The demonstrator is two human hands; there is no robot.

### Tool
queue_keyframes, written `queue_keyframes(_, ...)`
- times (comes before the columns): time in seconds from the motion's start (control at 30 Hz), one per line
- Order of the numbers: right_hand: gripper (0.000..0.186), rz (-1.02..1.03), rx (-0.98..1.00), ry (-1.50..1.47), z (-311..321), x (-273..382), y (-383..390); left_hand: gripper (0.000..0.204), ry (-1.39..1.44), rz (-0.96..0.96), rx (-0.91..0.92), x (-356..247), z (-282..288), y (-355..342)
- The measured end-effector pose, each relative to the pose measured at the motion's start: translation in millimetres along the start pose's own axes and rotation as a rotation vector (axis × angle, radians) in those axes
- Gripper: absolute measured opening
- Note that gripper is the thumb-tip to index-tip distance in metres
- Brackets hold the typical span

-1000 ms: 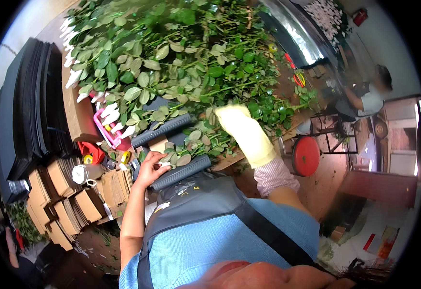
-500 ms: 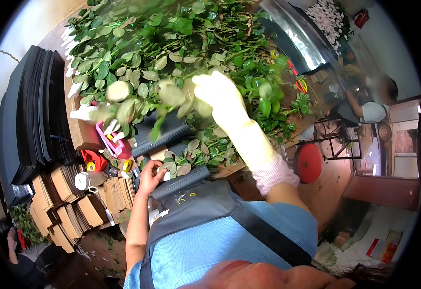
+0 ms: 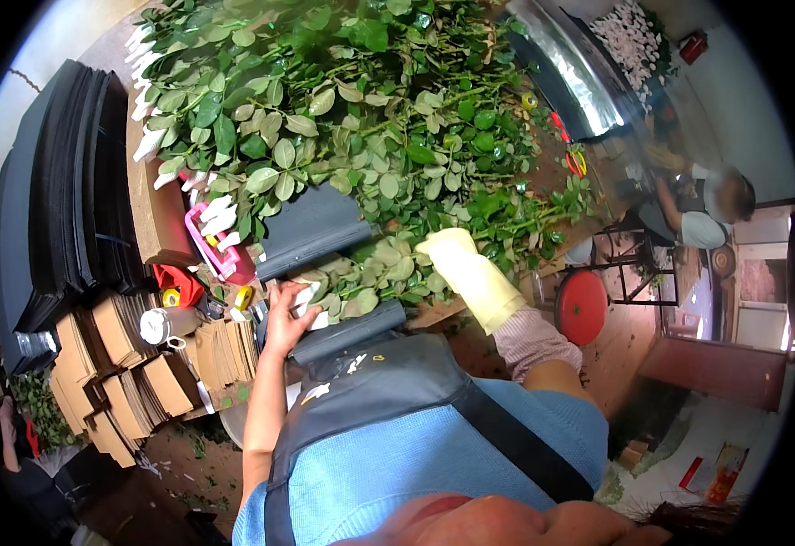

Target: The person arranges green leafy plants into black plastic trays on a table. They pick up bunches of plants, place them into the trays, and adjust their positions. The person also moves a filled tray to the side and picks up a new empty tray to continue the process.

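You're seemingly bundling leafy stems [image 3: 387,268], left hand [image 3: 286,318] grasping a white bud [image 3: 306,295], gloved right hand [image 3: 457,266]'s grip unclear, probably needing alignment next

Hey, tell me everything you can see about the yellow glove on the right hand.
The pale yellow glove looks like smooth rubber, with slight creases. It covers the right hand, and a pinkish striped sleeve begins at its cuff. It slants toward the upper left of the picture, its finger end right at the leafy stems. The separate fingers can't be made out, so whether it grips them is unclear.
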State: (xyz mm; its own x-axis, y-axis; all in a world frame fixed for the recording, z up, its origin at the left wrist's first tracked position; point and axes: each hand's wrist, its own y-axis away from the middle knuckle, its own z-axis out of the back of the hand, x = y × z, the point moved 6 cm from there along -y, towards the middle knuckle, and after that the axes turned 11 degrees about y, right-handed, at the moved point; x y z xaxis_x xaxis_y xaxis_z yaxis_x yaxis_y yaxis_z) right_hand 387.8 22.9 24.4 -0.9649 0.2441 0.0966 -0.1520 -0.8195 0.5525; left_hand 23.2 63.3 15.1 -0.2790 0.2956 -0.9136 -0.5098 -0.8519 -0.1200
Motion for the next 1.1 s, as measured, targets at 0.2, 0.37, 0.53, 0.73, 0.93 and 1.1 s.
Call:
queue_keyframes(0.2,0.035,0.198,0.122,0.451,97.5,13.1,-15.0,0.054,0.166,0.205,0.105,-1.1,-5.1,-3.5)
queue_keyframes(0.37,0.027,0.278,-0.916,0.572,214.8,87.3,-76.8,0.046,0.074,0.193,0.185,-4.2,-6.0,-10.2)
queue_keyframes(0.53,0.018,0.250,-0.421,0.504,229.9,102.7,-102.1,0.026,0.033,0.268,0.009,12.1,-8.5,-14.2)
queue_keyframes(0.73,0.027,0.479,-1.451,0.294,262.8,36.7,-12.6,0.020,-0.005,0.073,-0.096,5.5,-19.3,-15.0)
queue_keyframes(0.93,0.026,0.269,-1.388,0.269,281.1,31.4,27.7,0.015,0.004,0.069,-0.081,12.5,-11.3,-11.1)
queue_keyframes(1.1,0.030,0.135,-1.351,0.271,286.1,32.5,54.4,0.015,0.024,0.052,-0.096,16.0,-9.8,-11.4)
